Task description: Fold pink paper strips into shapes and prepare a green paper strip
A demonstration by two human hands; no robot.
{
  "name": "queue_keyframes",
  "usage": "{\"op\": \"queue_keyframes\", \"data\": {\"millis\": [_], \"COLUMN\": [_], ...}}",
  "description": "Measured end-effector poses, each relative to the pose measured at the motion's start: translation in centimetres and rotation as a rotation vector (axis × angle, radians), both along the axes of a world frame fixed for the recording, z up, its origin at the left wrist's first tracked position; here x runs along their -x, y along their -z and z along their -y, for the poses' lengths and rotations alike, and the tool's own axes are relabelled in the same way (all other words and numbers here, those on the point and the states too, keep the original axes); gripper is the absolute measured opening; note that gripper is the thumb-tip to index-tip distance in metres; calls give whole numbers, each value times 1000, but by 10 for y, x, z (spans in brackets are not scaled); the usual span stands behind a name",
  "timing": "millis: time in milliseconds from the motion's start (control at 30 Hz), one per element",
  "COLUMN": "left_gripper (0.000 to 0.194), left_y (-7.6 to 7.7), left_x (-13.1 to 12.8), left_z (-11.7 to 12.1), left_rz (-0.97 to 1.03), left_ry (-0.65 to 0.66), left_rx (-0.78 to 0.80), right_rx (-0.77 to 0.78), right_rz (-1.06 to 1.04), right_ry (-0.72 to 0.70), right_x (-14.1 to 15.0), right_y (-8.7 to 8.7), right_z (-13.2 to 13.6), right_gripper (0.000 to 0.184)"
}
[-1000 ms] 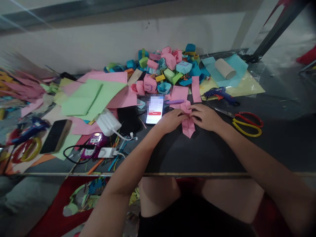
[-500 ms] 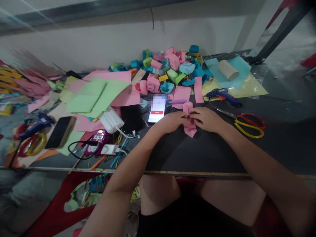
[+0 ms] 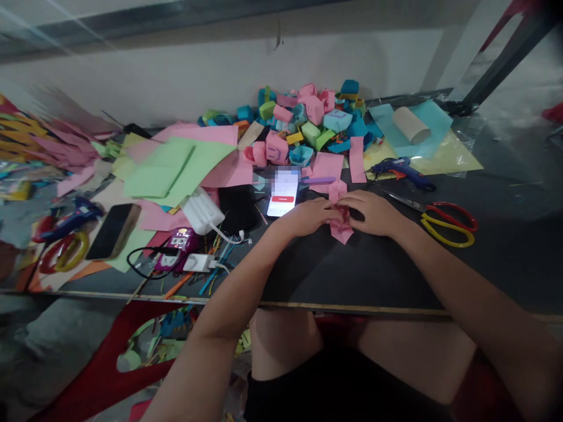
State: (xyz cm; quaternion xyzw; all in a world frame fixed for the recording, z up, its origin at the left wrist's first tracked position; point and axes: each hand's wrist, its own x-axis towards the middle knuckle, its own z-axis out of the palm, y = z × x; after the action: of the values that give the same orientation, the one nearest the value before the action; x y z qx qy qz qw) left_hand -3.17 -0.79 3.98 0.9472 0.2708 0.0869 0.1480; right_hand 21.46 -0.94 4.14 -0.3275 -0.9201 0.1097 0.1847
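A creased piece of pink paper (image 3: 341, 233) lies on the dark tabletop, its folded ends showing above and below my fingers. From the left side, my left hand (image 3: 313, 214) has its fingers closed on the paper's middle. Opposite it, my right hand (image 3: 372, 212) grips the same paper with bent fingers; the fingertips of both hands meet there and partly hide the folds. Just beyond the paper lie a purple pen (image 3: 319, 180) and flat pink sheets (image 3: 328, 166). A lit phone (image 3: 284, 196) rests left of my left hand.
Red-and-yellow scissors (image 3: 448, 223) and a blue glue gun (image 3: 407, 172) lie at right. Behind is a heap of folded paper pieces (image 3: 308, 120), with a cardboard tube (image 3: 411, 125) beside it. Green sheets (image 3: 171, 167), a purple power strip (image 3: 178, 249) and a dark phone (image 3: 113, 230) crowd the left.
The whole view has shifted slightly, so things sit a little further right. Both hands stay on the pink paper, whose middle looks more gathered between the fingers.
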Motion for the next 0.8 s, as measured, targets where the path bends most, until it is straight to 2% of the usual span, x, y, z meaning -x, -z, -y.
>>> {"op": "queue_keyframes", "data": {"millis": [100,267,433,800], "left_gripper": [27,24,25,18], "left_y": [-1,-6,-8,-3], "left_x": [-1,-1,-1,-3], "left_z": [1,1,-1,0], "left_rz": [-4,-4,-21,-25], "left_ry": [-3,-17,-53,-96], "left_rx": [10,-11,-95,-308], "right_rx": [20,1,-15,-79], "right_rz": [-16,-15,15,117], "right_ry": [-16,-14,-46,-94], "right_x": [-2,-1,-1,-4], "right_y": [-2,-5,-7,-9], "right_z": [1,3,3,0], "right_gripper": [52,44,35,33]}}
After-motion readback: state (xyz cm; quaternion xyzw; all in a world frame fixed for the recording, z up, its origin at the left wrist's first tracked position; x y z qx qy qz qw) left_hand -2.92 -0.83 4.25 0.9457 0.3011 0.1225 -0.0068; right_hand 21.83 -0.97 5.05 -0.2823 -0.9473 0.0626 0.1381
